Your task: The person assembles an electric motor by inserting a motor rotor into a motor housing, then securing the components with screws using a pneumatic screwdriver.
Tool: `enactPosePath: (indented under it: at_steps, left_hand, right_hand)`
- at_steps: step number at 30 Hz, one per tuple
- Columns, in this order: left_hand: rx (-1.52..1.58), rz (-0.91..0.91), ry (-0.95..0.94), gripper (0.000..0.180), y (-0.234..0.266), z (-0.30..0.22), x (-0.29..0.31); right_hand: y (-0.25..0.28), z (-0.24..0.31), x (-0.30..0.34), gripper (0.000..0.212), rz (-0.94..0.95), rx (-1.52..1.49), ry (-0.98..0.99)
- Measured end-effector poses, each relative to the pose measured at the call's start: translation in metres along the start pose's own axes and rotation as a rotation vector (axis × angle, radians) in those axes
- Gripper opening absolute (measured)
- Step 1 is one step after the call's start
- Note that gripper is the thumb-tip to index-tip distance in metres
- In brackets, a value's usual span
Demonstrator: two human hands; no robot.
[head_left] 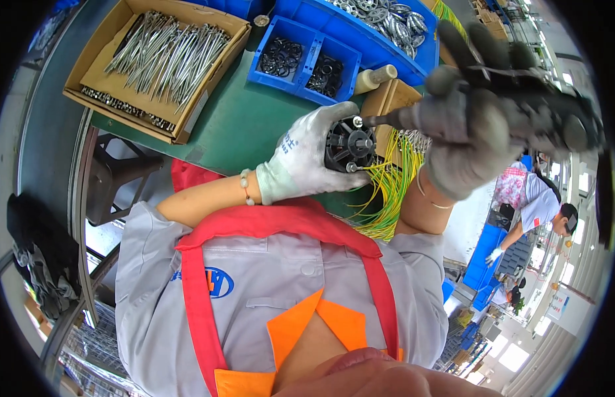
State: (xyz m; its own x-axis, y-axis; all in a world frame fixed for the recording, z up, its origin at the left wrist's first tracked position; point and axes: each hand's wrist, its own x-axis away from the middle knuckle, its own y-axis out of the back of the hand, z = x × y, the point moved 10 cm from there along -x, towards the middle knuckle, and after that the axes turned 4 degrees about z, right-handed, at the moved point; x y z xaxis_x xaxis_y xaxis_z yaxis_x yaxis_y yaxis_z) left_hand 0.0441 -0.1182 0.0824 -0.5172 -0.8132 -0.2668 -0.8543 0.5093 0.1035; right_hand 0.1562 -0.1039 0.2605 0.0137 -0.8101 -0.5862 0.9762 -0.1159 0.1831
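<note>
My left hand [307,149], in a whitish work glove, is wrapped round a small black electric motor [351,144] with a metal shaft at its centre and bright screw ends at its rim. In my right hand [469,132], also gloved, is a dark power screwdriver [539,109], blurred by motion. Its tip points left at the upper screw end of the motor; whether it touches cannot be made out. Yellow-green wires [387,198] hang in a bundle just right of the motor, between my two arms.
A cardboard box [89,69] of long metal rods stands at the far left of the green table [218,109]. Behind the motor are a divided blue bin [309,63] of small black parts and a larger blue bin [423,56] of metal discs. A co-worker [535,202] bends over blue crates at the right.
</note>
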Motion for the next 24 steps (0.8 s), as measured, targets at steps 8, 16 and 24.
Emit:
enactPosePath:
  at_steps: [8, 16, 24]
  left_hand:
    - [-0.005, -0.096, -0.102, 0.086, 0.008, -0.011, -0.004]
    - [0.018, -0.033, -0.043, 0.081, 0.005, -0.020, -0.009]
    - [-0.028, -0.097, -0.087, 0.100, 0.008, -0.008, -0.001]
  right_hand:
    - [-0.025, -0.026, 0.005, 0.049, 0.108, -0.270, -0.078]
    - [-0.033, -0.012, -0.001, 0.046, 0.257, -0.454, 0.080]
    - [-0.022, 0.023, 0.030, 0.064, 0.331, -0.417, 0.070]
